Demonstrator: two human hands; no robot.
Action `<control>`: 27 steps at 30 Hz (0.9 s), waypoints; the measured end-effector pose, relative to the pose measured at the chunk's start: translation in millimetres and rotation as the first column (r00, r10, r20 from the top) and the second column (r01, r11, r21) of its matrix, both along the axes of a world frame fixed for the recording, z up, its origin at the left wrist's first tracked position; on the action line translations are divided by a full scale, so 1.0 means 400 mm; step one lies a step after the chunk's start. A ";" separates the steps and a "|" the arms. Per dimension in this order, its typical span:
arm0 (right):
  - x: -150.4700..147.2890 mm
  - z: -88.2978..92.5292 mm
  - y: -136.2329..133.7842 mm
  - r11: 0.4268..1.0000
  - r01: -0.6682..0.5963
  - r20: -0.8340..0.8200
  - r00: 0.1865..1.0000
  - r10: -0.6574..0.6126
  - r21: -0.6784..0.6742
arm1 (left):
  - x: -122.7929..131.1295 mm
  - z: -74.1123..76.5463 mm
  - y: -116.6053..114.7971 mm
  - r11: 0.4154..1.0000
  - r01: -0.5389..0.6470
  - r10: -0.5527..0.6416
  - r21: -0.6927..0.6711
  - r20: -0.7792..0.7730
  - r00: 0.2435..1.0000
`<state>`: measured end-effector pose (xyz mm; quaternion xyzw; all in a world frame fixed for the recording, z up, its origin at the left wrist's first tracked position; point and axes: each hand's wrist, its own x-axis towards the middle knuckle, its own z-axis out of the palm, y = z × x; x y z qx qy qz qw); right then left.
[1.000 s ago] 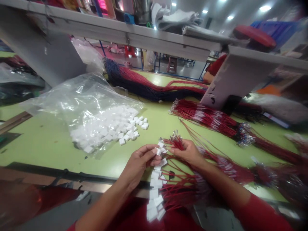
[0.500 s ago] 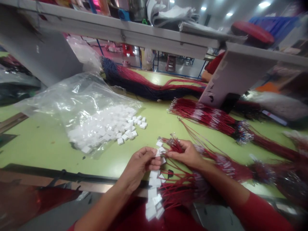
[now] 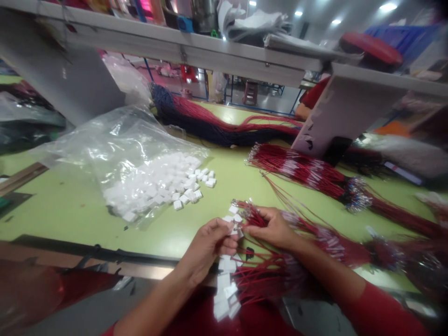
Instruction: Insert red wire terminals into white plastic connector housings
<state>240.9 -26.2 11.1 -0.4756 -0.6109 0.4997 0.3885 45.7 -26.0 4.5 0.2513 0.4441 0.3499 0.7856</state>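
Observation:
Between the thumb and fingers of my left hand (image 3: 213, 240) is a small white connector housing (image 3: 234, 229), partly covered by the fingertips. My right hand (image 3: 275, 228) is closed round a bunch of red wires (image 3: 255, 215) with metal terminals at their ends. One wire end reaches from my right fingertips to the housing; whether it is inside cannot be made out. Just below the hands, red wires with white housings on their ends (image 3: 226, 284) lie over the table's front edge. Loose white housings (image 3: 154, 184) are heaped in and beside a clear plastic bag (image 3: 115, 135) to the left.
Tied bundles of red wire (image 3: 297, 168) lie at the right on the green table (image 3: 150, 242). Long blue and red wires (image 3: 217, 126) stretch across the back, beneath a shelf (image 3: 168, 44) with upright side panels. Part of another person (image 3: 308, 100) shows behind the right panel.
My hands stay close together, and the left has shifted slightly right, its fingertips now nearer the right fingers with the housing. The whole view has moved a little.

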 end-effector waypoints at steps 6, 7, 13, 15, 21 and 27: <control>-0.004 -0.016 -0.001 1.000 0.019 0.009 1.000 -0.019 0.011 | 0.009 -0.013 -0.016 0.990 0.059 -0.054 0.126 -0.043 0.998; -0.003 -0.016 0.001 0.999 0.038 0.008 0.999 -0.039 0.022 | -0.001 -0.018 -0.012 0.981 0.086 -0.070 0.176 -0.094 0.993; -0.004 -0.015 0.011 0.982 0.121 0.012 0.993 -0.121 -0.148 | -0.134 -0.058 0.094 0.627 0.291 0.447 0.723 -0.640 0.625; -0.005 -0.018 0.013 0.978 0.118 0.010 0.993 -0.118 -0.172 | -0.176 -0.063 0.139 0.517 0.487 0.613 0.704 -0.701 0.364; -0.011 -0.018 0.013 0.980 0.133 0.012 0.991 -0.133 -0.150 | -0.210 -0.057 0.181 0.372 0.721 0.703 0.585 -0.684 0.192; -0.013 -0.014 0.011 0.977 0.166 -0.013 0.985 -0.169 -0.134 | -0.179 -0.037 0.127 0.596 0.343 0.449 0.726 -0.656 0.606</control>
